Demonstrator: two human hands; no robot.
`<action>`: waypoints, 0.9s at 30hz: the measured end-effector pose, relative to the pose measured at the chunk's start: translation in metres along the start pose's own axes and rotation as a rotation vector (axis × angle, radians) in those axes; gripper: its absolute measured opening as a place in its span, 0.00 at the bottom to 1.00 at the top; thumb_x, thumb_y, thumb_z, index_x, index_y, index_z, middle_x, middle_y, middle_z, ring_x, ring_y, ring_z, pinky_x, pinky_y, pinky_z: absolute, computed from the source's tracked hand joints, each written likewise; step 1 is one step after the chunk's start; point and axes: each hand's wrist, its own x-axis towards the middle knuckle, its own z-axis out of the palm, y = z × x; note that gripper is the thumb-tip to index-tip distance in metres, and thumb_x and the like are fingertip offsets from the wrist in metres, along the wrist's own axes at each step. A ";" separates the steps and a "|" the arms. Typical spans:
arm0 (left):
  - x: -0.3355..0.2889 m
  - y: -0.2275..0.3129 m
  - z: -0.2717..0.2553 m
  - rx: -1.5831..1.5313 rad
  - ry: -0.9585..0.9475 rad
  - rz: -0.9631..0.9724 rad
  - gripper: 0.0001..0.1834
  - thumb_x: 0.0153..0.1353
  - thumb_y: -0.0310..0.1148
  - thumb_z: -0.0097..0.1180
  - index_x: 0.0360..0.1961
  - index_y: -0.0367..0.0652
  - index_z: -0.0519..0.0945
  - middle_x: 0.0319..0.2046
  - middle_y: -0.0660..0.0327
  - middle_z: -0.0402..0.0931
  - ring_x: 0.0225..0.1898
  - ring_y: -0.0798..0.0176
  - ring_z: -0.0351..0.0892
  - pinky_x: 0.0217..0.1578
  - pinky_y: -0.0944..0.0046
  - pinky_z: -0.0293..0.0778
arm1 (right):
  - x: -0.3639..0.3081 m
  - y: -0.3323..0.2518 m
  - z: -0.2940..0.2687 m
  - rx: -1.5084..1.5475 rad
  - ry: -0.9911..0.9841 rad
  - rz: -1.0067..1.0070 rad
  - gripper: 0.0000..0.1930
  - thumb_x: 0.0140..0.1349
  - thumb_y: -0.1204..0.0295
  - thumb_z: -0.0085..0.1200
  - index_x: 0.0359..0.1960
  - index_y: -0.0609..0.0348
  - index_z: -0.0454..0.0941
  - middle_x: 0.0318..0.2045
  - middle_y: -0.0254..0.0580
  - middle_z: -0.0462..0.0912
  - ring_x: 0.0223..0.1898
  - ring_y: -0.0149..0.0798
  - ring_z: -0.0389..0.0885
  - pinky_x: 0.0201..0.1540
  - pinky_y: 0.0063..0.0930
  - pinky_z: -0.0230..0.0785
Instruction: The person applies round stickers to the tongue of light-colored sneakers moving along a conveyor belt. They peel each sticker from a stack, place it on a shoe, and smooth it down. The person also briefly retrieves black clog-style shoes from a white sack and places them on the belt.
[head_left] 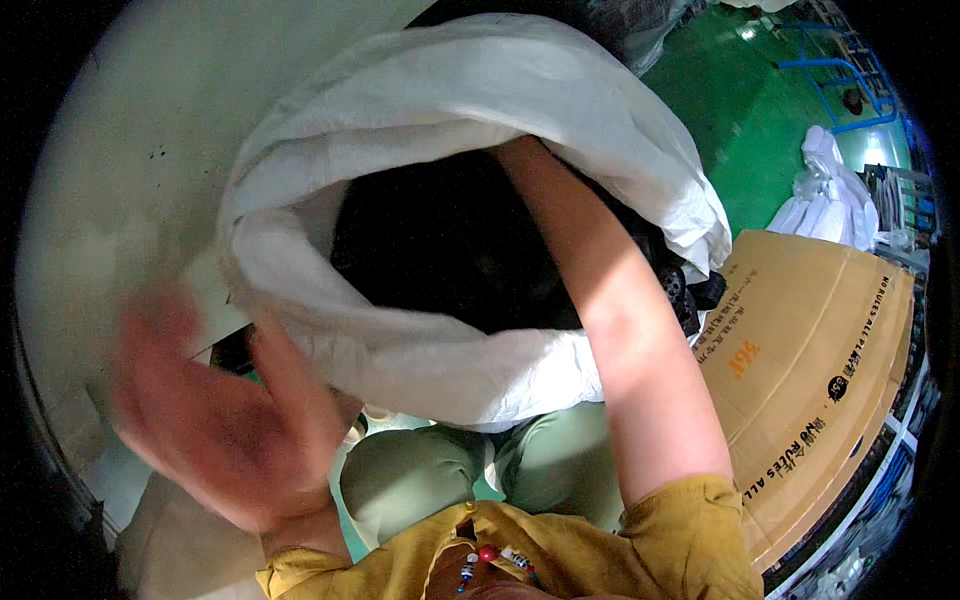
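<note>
1. White sack (480,90) gapes wide around 12 o'clock.
2. Right forearm (630,310) goes in; right hand's buried, can't tell its grip.
3. Left hand (235,415), 8 o'clock: blurry, thumb spread, nothing held.

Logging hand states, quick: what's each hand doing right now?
Left hand: open, motion-blurred, beside the white sack.
Right hand: hidden by the sack's far folds; its grip cannot be told.
</note>
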 end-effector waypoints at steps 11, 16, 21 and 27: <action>-0.086 -0.118 0.205 0.163 -0.759 -0.344 0.20 0.62 0.29 0.45 0.55 0.35 0.70 0.52 0.42 0.70 0.53 0.39 0.68 0.55 0.49 0.64 | -0.003 0.001 0.011 0.198 0.016 0.098 0.17 0.64 0.65 0.48 0.51 0.59 0.74 0.48 0.42 0.77 0.52 0.37 0.73 0.55 0.31 0.66; -0.088 -0.154 0.208 0.280 -0.835 -0.292 0.21 0.64 0.33 0.45 0.57 0.37 0.68 0.55 0.44 0.68 0.55 0.42 0.67 0.56 0.50 0.64 | -0.028 0.021 0.006 0.478 0.061 0.249 0.18 0.64 0.64 0.48 0.52 0.59 0.74 0.49 0.42 0.76 0.53 0.37 0.73 0.55 0.31 0.66; -0.073 -0.152 0.204 0.171 -0.837 -0.424 0.22 0.64 0.36 0.45 0.57 0.39 0.68 0.54 0.46 0.69 0.55 0.44 0.68 0.54 0.51 0.66 | -0.039 0.017 0.015 0.659 0.092 0.367 0.19 0.65 0.63 0.47 0.53 0.60 0.73 0.50 0.42 0.76 0.53 0.38 0.72 0.56 0.31 0.65; -0.074 -0.144 0.217 0.104 -0.848 -0.523 0.22 0.65 0.39 0.45 0.58 0.41 0.67 0.54 0.49 0.69 0.55 0.47 0.69 0.52 0.52 0.68 | -0.029 0.015 0.026 0.743 0.145 0.471 0.20 0.65 0.62 0.46 0.54 0.60 0.72 0.51 0.42 0.75 0.54 0.38 0.72 0.57 0.31 0.64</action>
